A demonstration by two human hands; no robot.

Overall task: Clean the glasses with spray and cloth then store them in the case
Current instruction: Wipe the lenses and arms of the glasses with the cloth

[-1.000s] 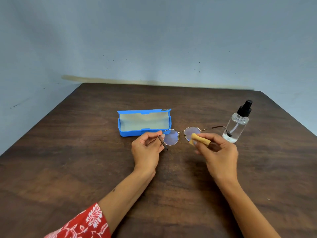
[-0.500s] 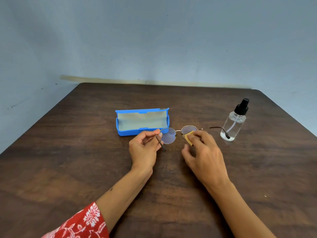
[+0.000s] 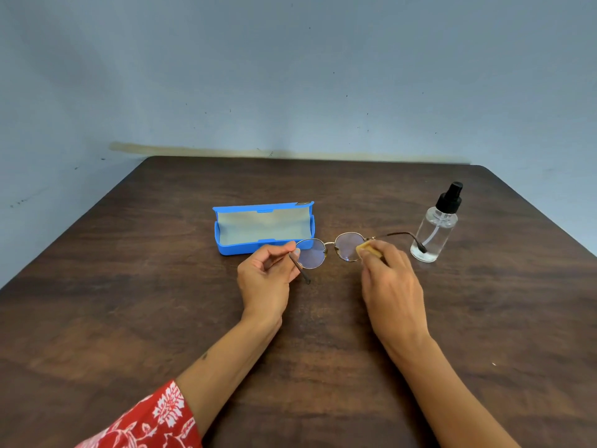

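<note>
left hand (image 3: 268, 279) pinches round glasses (image 3: 329, 250) at the temple hinge, steadying them above the table (image 3: 129, 302) | right hand (image 3: 391, 286) presses yellow cloth (image 3: 366, 248) on a lens, wiping | open blue case (image 3: 263, 229) just behind, ready | spray bottle (image 3: 434, 227) upright, aside

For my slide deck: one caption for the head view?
Left hand steadies round wire-rimmed glasses while right hand wipes with yellow cloth.
</note>
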